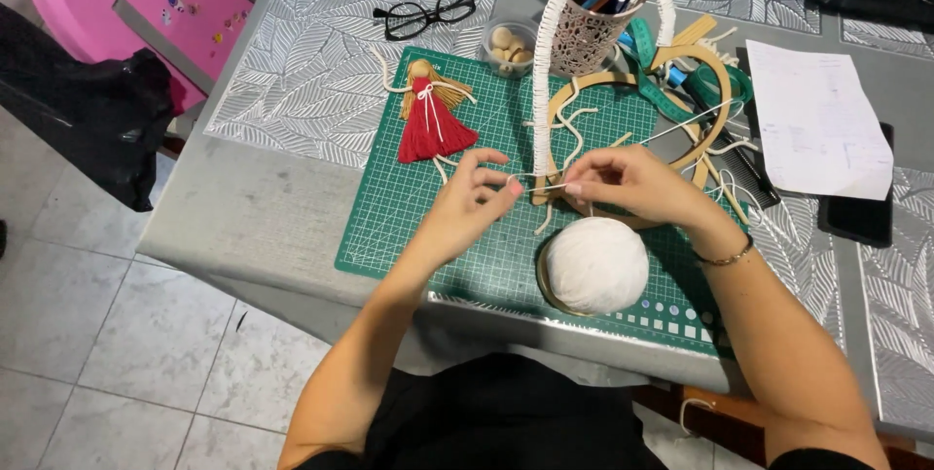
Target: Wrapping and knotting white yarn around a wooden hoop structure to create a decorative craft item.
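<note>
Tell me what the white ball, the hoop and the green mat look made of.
White ball: matte cotton-like cord, wound strands visible. Hoop: pale, unvarnished wood or plywood, probably; flat cut edge. Green mat: smooth rubbery plastic, printed grid.

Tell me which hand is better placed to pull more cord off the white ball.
Right. The right hand sits directly above the white ball of cord on the green cutting mat, pinching the cord beside the wooden hoop. The left hand pinches the cord farther left, away from the ball.

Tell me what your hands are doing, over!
Left hand, right hand pinching thin white cord. Round white yarn ball below. Nothing in between.
</note>
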